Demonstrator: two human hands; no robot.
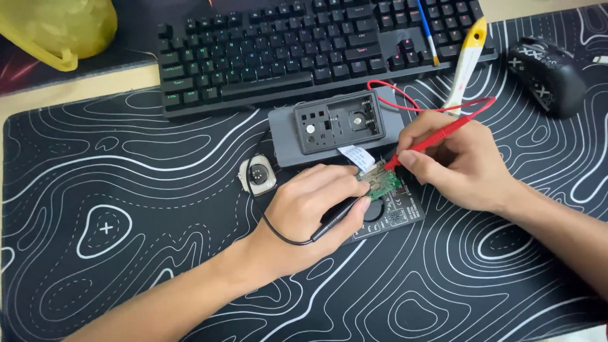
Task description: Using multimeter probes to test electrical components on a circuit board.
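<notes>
My left hand [316,206] grips a black test probe [335,218], its thin black lead looping back past my wrist. My right hand [459,161] holds a red test probe [434,136] like a pen, its red wire [405,101] curling up toward the keyboard. Both probe tips meet on a small green circuit board [385,182] that lies on a dark printed mat piece [399,215]. A white ribbon cable [356,156] runs from the board to a grey box with an open dark device shell [339,120] on top.
A black keyboard [285,50] spans the back. A black mouse [548,73] sits at the right, a white-and-yellow tool [465,63] beside it. A small watch body [258,174] lies left of my hand. A yellow bag [60,28] is at the back left. A patterned desk mat [126,253] covers the desk.
</notes>
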